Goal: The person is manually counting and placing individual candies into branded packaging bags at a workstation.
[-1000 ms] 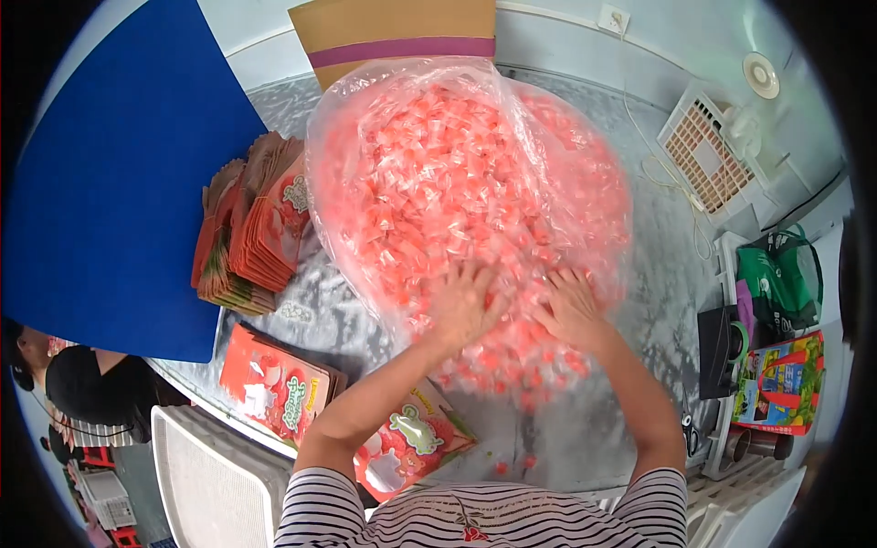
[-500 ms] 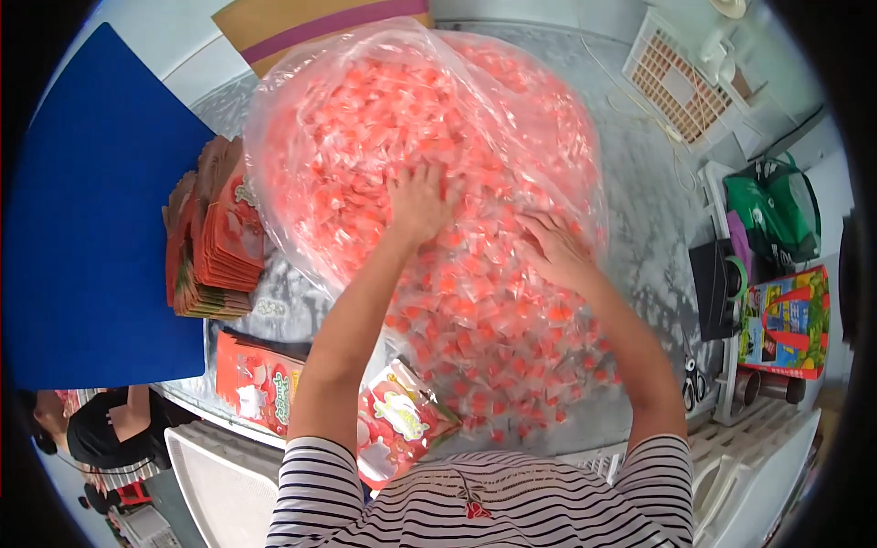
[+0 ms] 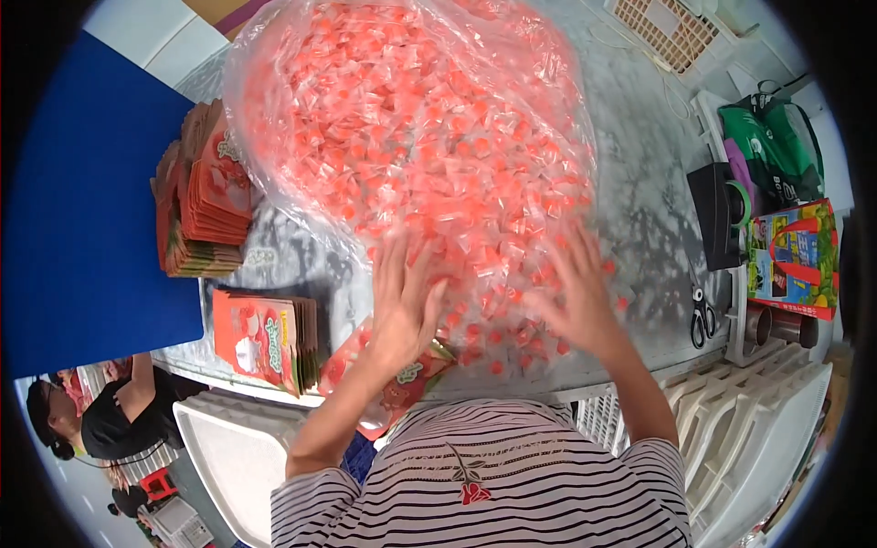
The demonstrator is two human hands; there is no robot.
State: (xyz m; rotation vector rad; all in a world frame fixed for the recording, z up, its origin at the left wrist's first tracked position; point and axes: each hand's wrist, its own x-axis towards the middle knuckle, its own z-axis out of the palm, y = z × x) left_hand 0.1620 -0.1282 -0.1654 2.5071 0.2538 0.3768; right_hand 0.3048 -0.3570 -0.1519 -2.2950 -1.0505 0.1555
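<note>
A big clear plastic bag (image 3: 245,91) lies with its mouth towards me, full of small red-orange pieces in clear wrappers. Many wrapped pieces (image 3: 498,338) have spilled out onto the table between my hands. My left hand (image 3: 402,297) is over the left side of this heap, fingers spread and nothing gripped. Over the right side is my right hand (image 3: 580,301), somewhat blurred, its fingers also apart. A red printed pouch (image 3: 416,376) lies at the table edge, partly hidden by my left forearm. Left of it sits a short stack of similar pouches (image 3: 256,333).
A taller pile of red pouches (image 3: 219,187) stands beside a blue board (image 3: 100,210). On the right are black-handled scissors (image 3: 702,320), a black box (image 3: 714,215) and a colourful bag (image 3: 793,260). White plastic trays (image 3: 247,457) stand below the edge. A person in black (image 3: 137,411) is at lower left.
Both hands have drawn back towards me from further up the bag, over the loose pieces near the edge. The view has shifted, so the bag sits higher in the picture.
</note>
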